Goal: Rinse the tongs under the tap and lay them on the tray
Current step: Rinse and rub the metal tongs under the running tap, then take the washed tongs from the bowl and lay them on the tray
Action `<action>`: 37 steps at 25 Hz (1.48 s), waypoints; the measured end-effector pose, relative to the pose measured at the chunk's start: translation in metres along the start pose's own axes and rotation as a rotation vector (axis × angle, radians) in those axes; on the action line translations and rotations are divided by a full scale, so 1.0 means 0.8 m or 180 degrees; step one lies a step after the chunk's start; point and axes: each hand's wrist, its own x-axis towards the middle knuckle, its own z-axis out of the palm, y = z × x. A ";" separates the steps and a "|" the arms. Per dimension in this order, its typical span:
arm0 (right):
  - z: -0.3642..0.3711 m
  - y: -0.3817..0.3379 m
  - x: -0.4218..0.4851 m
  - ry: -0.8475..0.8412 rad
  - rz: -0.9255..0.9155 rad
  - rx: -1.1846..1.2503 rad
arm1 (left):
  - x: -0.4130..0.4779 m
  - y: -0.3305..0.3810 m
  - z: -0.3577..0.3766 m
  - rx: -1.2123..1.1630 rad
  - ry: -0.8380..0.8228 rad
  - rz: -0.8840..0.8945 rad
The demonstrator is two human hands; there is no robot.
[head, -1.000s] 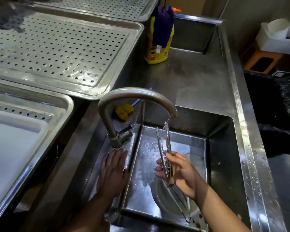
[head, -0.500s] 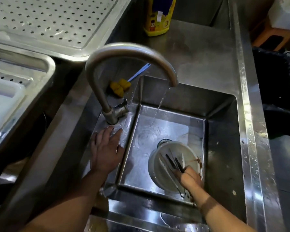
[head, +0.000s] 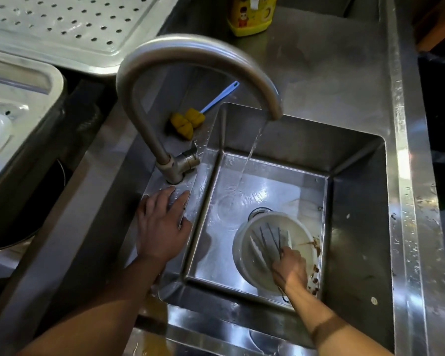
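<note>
Water runs from the curved steel tap (head: 190, 55) into the sink (head: 355, 201). A white bowl (head: 303, 242) lies tilted on the sink floor by the drain. Thin dark metal tongs (head: 266, 238) lie inside it, several prongs fanned toward the far rim. My right hand (head: 290, 269) reaches into the bowl from the near side, and its curled fingers grip the near ends of the tongs. My left hand (head: 162, 227) rests flat on the wet ledge just in front of the tap base. The perforated steel tray (head: 62, 27) sits at the far left.
A second steel tray (head: 36, 78) holding a white insert sits at the left. A yellow sponge brush with a blue handle (head: 185, 122) lies behind the tap. A yellow soap bottle (head: 249, 19) stands on the counter at the back. Brown food scraps (head: 315, 276) sit beside the bowl.
My right hand has brought the tongs down from under the tap's stream into the white bowl on the sink floor. My left hand has stayed on the ledge. The view has moved closer.
</note>
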 end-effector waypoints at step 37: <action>-0.165 -0.344 -0.063 0.0986 -0.3068 -0.0855 | 0.002 0.001 -0.010 -0.0128 -0.0193 -0.0161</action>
